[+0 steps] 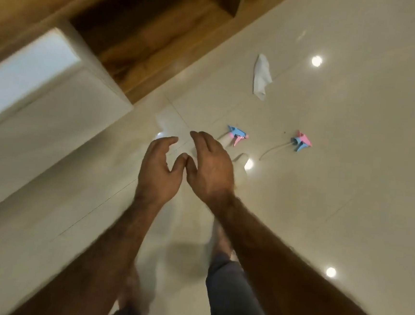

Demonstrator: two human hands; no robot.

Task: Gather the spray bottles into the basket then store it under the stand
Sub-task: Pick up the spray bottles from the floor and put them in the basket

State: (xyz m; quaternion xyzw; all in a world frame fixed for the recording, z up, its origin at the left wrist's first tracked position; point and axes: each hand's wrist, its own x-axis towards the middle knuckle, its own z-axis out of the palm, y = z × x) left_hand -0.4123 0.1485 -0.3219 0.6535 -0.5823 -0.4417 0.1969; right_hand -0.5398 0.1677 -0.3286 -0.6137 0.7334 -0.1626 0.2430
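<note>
head view, looking down at a glossy pale tiled floor; lower edges of the frame motion-blurred

left hand: held out in the air above the floor, back to camera, grip apart, fingers loosely curved, holding nothing

right hand: just beside the left, same posture, grip apart, nothing in it. the two thumb tips sit close together; cannot tell whether they touch

task items: blue spray head with a pink trigger lies on its side on the floor, just beyond the right hand's fingers. a pale clear shape trails from it toward the hand; cannot tell if that is a bottle. pink spray head with a blue collar lies further right, well apart from the first, with a thin curved tube trailing from it over the tiles

other: crumpled white cloth on the floor beyond both spray heads. wooden stand at upper left, with a dark open recess at floor level. grey trouser leg below the right forearm. round light reflections on the tiles
</note>
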